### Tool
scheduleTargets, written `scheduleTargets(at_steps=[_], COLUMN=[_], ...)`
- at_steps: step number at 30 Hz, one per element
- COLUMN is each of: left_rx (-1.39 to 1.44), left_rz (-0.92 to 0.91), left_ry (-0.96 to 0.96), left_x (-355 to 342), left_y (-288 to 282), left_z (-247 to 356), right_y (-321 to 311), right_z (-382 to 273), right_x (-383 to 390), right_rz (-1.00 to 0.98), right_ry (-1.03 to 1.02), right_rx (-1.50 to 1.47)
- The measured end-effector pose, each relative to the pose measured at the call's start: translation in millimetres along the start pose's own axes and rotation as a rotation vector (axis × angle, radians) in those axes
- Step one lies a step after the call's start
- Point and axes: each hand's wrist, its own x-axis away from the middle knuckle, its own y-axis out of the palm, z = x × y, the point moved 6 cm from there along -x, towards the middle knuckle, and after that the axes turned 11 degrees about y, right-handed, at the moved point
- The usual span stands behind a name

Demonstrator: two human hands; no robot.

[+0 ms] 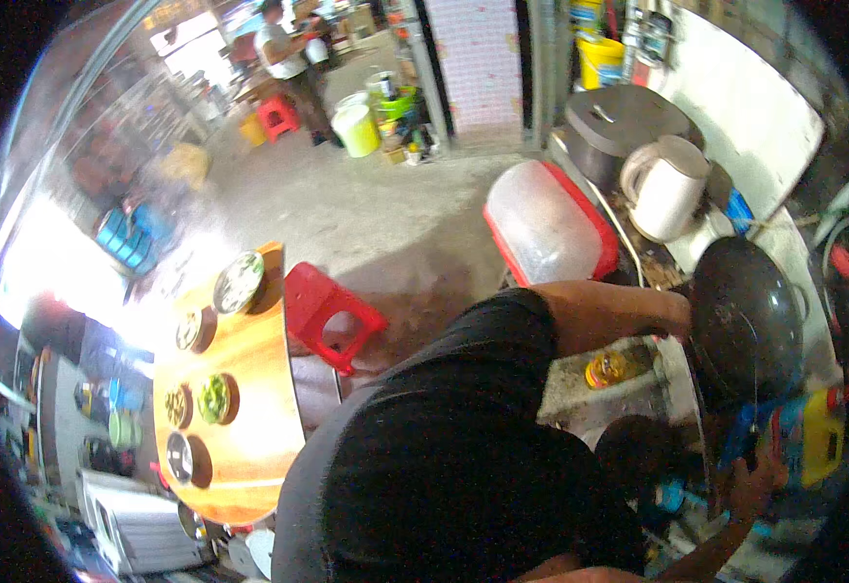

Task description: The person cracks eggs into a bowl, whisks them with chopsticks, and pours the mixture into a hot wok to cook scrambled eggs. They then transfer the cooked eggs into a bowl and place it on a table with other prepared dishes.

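A large dark wok (735, 335) is at the right, a loop handle on its far rim. My left hand (675, 313) is closed at the wok's near rim, its fingers mostly hidden. My right hand (757, 483), lower down, is wrapped round the black grip of a cooking utensil (755, 398). The utensil's thin metal shaft runs up into the wok; I cannot make out the shape of its head. Between my arms, a jar with a yellow label (606, 369) sits on the worktop (568, 394).
A white kettle (672, 189) and a dark rounded appliance (628, 126) stand beyond the wok. A large yellow-and-blue container (811, 437) is beside my right hand. Behind me are a red stool (332, 316) and a wooden table (259, 389) with several bowls. A person (288, 63) stands far off.
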Motion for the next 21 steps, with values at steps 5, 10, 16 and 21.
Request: scheduleTargets(at_steps=[5, 10, 16, 21], left_rx=[-0.347, -0.437, -0.340, 0.015], left_rz=[-0.106, -0.134, 0.008, 0.655], left_ry=[-0.045, 0.021, 0.285, 0.299], left_x=[-71.1, -92.4, 4.3, 258.1], left_y=[-3.4, -11.7, -45.0, -90.2], left_z=[23.1, 31.1, 26.2, -76.7], right_y=[26.9, 40.7, 20.3, -34.3], right_z=[46.8, 63.2, 32.4, -105.9], right_x=[-69.8, -106.3, -121.2, -70.6], right_rz=[-0.067, -0.127, -0.297, 0.031], right_ry=[0.091, 0.145, 0.244, 0.128], right_rx=[0.024, 0.269, 0.567, 0.312])
